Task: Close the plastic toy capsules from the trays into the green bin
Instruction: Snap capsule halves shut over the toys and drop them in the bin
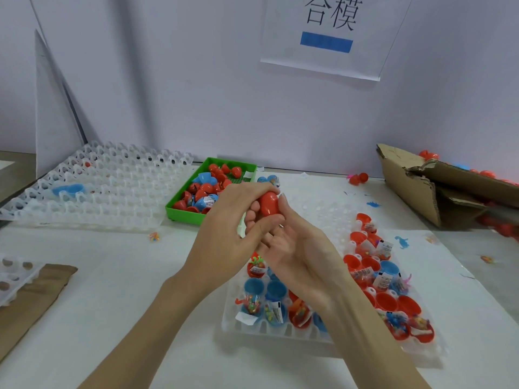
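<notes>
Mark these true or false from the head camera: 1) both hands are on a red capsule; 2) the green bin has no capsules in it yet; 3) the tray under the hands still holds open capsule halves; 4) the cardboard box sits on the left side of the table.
1) True. The left hand and right hand both hold the red capsule, raised above the table.
2) False. The green bin already holds red and blue capsules.
3) True. The near tray holds open red and blue halves with toys and paper slips in them.
4) False. The cardboard box is at the right, torn open; the left side has a white empty tray.
</notes>
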Available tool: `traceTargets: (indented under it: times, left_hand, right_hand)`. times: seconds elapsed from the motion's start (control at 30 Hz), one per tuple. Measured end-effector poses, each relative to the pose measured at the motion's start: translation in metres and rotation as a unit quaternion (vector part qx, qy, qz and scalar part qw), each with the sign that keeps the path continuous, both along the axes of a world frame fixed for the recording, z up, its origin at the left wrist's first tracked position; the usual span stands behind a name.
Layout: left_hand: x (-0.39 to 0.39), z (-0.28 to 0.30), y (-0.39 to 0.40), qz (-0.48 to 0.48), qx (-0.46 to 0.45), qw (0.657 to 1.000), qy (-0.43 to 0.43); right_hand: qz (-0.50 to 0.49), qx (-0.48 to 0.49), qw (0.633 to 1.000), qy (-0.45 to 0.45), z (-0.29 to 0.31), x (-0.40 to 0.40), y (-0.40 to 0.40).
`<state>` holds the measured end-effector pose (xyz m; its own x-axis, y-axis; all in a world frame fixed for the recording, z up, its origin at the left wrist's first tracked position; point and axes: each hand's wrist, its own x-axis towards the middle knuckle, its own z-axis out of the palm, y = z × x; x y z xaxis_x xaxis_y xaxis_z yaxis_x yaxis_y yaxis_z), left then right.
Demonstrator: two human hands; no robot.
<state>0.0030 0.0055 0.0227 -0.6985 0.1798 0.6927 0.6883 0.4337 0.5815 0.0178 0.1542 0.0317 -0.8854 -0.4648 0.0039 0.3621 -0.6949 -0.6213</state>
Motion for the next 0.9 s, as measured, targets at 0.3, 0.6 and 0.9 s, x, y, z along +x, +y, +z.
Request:
traceTargets:
  times: [0.3, 0.6, 0.9]
  left_hand:
    - [0.0040, 0.0033, 0.0033, 0.008, 0.005, 0.999, 0.041]
    - [0.0016, -0.0017, 0.0045, 0.025, -0.038, 0.995, 0.084]
    - [0.0019, -0.0002, 0.0058, 0.068, -0.057, 0.987, 0.131]
  right_hand:
    - [0.028, 0.025, 0.999, 0.010, 0.0048, 0.0008, 0.0029]
    - [0.034, 0.032, 0.999, 0.004, 0.0044, 0.0005, 0.0058]
    - [0.023, 0.019, 0.999, 0.020, 0.0048, -0.0007, 0.0081]
